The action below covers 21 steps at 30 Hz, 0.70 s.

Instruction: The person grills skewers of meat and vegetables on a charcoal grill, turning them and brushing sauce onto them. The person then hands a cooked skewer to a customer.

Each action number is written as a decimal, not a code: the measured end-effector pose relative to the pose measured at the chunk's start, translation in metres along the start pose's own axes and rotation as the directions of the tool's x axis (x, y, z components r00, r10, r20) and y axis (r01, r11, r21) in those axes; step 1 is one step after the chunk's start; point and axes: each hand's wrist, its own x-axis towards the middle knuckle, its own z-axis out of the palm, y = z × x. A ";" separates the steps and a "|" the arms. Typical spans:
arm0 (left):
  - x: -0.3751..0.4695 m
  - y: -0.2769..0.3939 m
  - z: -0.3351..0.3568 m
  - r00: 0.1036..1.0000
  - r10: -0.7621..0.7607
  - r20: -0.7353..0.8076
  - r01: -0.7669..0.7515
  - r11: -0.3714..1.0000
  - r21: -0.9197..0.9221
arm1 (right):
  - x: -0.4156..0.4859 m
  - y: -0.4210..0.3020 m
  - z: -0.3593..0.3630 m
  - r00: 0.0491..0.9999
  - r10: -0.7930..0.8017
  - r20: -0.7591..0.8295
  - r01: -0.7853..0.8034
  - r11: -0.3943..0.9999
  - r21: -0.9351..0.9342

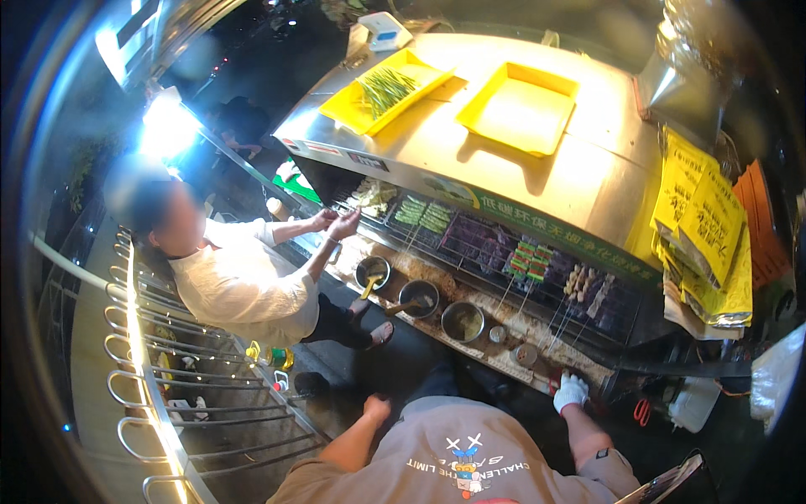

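Observation:
My right hand (572,392), in a white knit glove, rests at the grill's front ledge, by a red item it partly hides. My bare left hand (378,408) hangs low beside my shirt, fingers curled; its palm is hidden. On the grill rack lie skewers of green vegetables (423,213), red-and-green skewers (530,261), pale skewers (576,282) and a heap of pale food (373,194). Along the ledge stand a metal pot with a yellow-handled brush (373,273), another brush pot (419,298), a third pot (463,321) and small shaker jars (524,355).
A co-worker (252,271) stands at the grill's left end, both hands over the rack. Yellow trays (519,107) sit on the metal hood. Yellow packets (699,220) hang at right. Red scissors (641,412) are low right; a metal railing (135,353) runs at left.

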 end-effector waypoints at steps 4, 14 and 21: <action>0.005 0.082 -0.018 0.902 0.398 -0.170 -0.409 0.912 -0.035 | -0.019 -0.005 -0.012 0.989 0.099 0.108 -0.106 0.992 0.067; -0.055 0.395 -0.189 -0.002 0.834 -0.551 -0.902 0.236 0.361 | -0.068 -0.007 0.000 0.957 0.192 0.219 -0.258 0.908 0.331; -0.065 0.448 -0.212 -0.004 0.783 -0.622 -1.000 0.012 0.023 | -0.103 -0.020 0.022 0.984 0.111 0.139 -0.160 0.895 0.417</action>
